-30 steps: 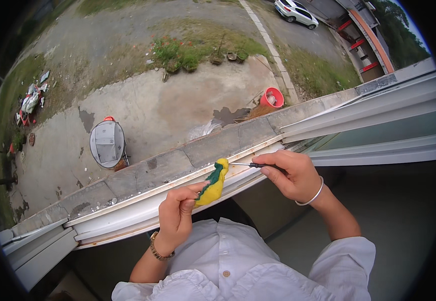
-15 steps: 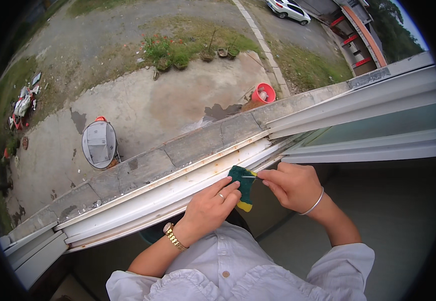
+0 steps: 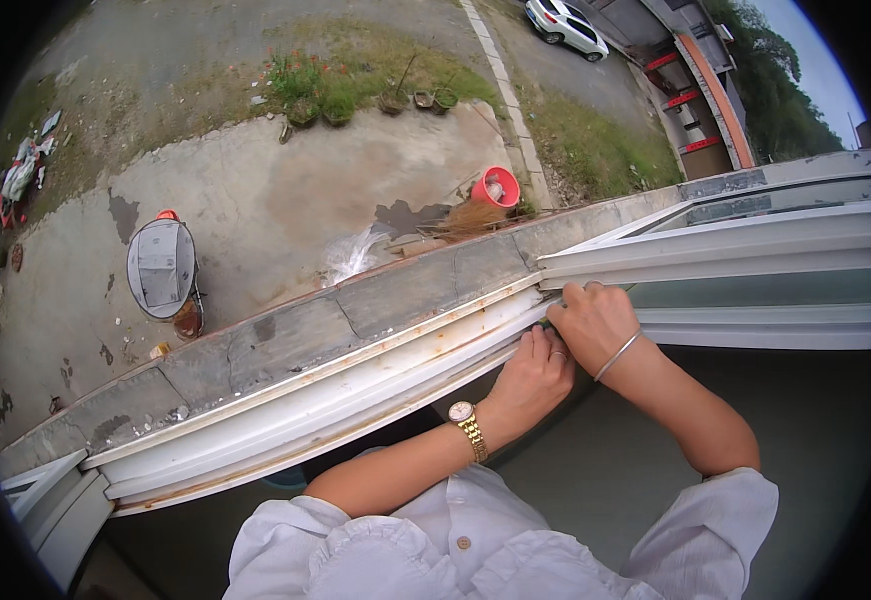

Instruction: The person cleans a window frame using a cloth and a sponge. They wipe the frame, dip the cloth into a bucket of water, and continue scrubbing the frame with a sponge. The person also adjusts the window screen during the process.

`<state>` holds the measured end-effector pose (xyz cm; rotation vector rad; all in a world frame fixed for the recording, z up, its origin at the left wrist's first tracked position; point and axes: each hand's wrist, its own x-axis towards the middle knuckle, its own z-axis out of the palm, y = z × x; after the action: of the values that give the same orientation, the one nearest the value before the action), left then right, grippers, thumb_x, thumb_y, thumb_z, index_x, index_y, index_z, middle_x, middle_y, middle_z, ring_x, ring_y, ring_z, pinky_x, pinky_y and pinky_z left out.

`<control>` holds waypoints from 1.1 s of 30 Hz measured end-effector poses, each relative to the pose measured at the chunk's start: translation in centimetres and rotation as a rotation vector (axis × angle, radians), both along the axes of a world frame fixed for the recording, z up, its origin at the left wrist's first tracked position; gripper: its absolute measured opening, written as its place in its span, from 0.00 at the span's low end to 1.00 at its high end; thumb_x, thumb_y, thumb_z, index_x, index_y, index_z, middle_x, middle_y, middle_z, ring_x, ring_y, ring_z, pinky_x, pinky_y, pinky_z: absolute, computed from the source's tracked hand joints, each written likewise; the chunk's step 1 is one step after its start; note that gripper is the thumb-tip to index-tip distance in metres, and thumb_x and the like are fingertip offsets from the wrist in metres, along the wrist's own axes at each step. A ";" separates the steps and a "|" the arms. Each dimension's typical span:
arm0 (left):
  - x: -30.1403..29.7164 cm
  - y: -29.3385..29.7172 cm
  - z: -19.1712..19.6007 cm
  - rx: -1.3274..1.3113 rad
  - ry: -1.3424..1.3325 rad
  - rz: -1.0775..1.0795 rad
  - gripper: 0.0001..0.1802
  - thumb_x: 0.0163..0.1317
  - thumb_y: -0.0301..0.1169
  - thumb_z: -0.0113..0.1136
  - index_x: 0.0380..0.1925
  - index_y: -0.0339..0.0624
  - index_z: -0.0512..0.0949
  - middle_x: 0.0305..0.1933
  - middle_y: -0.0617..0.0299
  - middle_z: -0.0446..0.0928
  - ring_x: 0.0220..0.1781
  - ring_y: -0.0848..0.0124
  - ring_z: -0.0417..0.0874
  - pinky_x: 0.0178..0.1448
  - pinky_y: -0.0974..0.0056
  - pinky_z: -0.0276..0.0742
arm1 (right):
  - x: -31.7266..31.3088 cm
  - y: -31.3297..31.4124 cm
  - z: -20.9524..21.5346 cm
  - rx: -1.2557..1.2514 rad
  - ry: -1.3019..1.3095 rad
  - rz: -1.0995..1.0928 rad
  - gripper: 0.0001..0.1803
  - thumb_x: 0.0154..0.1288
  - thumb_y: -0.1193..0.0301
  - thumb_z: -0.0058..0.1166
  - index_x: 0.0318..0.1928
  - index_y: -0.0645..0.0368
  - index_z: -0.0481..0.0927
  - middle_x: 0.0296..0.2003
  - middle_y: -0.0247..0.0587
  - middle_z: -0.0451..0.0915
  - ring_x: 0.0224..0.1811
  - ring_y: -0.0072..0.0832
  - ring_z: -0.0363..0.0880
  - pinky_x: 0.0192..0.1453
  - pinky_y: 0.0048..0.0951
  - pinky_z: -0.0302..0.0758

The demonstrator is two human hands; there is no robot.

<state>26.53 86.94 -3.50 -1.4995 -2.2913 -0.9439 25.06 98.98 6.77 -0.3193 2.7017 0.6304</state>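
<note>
A green and yellow sponge [image 3: 547, 326] is almost wholly covered by my hands; only a dark green bit shows between them, down in the white window track [image 3: 395, 378]. My left hand [image 3: 533, 376], with a ring and a gold watch, has its fingers bent together on the sponge at the track's right part. Right beside it, my right hand [image 3: 592, 322], wearing a silver bangle, is closed in a fist over the track. The thin pale rod it gripped half a second ago is hidden now behind the fingers.
An open window sash [image 3: 715, 255] stands close to my right hand, and another frame [image 3: 60, 505] is at the left end. Beyond the rust-stained track runs a cracked concrete ledge [image 3: 285, 335]. Far below lie a yard, a red bucket [image 3: 496, 187] and a white car [image 3: 567, 28].
Both hands have moved right and away from my body, from over the track's inner edge to its right part near the sash. The sponge went with them and is now mostly hidden.
</note>
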 end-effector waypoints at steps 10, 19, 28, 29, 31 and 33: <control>-0.6 -1.8 0.1 0.049 -0.073 -0.025 0.12 0.55 0.31 0.59 0.34 0.33 0.82 0.37 0.48 0.84 0.37 0.67 0.79 0.41 0.67 0.71 | -1.4 0.5 1.1 -0.188 -0.162 -0.113 0.04 0.53 0.70 0.65 0.32 0.52 0.84 0.28 0.38 0.80 0.31 0.41 0.83 0.34 0.41 0.77; -1.5 -11.0 1.1 -0.022 -0.121 -0.045 0.14 0.55 0.31 0.59 0.38 0.32 0.82 0.46 0.46 0.84 0.46 0.63 0.83 0.48 0.66 0.75 | -3.1 -3.2 1.2 -0.548 -0.260 -0.063 0.04 0.57 0.69 0.64 0.34 0.51 0.84 0.28 0.37 0.80 0.31 0.41 0.82 0.33 0.41 0.77; -2.5 -19.7 1.6 0.003 -0.290 -0.007 0.14 0.52 0.27 0.61 0.40 0.38 0.84 0.48 0.55 0.84 0.47 0.64 0.86 0.53 0.62 0.80 | -2.7 -6.7 -1.8 -0.829 -0.281 -0.082 0.05 0.63 0.64 0.59 0.35 0.49 0.81 0.27 0.37 0.80 0.31 0.42 0.83 0.32 0.43 0.76; -2.2 -19.3 1.7 -0.008 -0.288 0.008 0.14 0.53 0.27 0.61 0.40 0.38 0.83 0.49 0.55 0.84 0.48 0.64 0.86 0.54 0.61 0.80 | -2.5 -6.8 -1.7 -0.809 -0.291 -0.085 0.05 0.63 0.64 0.59 0.35 0.49 0.81 0.26 0.38 0.81 0.31 0.42 0.83 0.32 0.43 0.76; -1.9 -18.3 1.9 -0.032 -0.282 0.033 0.14 0.53 0.27 0.60 0.41 0.37 0.83 0.49 0.55 0.84 0.49 0.63 0.85 0.56 0.60 0.80 | -2.2 -6.7 -1.2 -0.772 -0.309 -0.097 0.05 0.62 0.64 0.59 0.35 0.50 0.81 0.25 0.39 0.82 0.31 0.43 0.83 0.32 0.43 0.76; -2.4 -16.8 2.0 -0.050 -0.275 -0.018 0.14 0.54 0.27 0.60 0.42 0.37 0.82 0.50 0.53 0.84 0.51 0.62 0.85 0.56 0.60 0.80 | -2.8 -6.2 -0.4 -0.670 -0.325 -0.087 0.05 0.62 0.65 0.58 0.36 0.50 0.82 0.25 0.41 0.83 0.31 0.43 0.83 0.33 0.43 0.76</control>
<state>24.17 70.17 -1.49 -1.4930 -2.5090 -1.1716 22.26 92.77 6.34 -0.4178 2.5043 -0.3484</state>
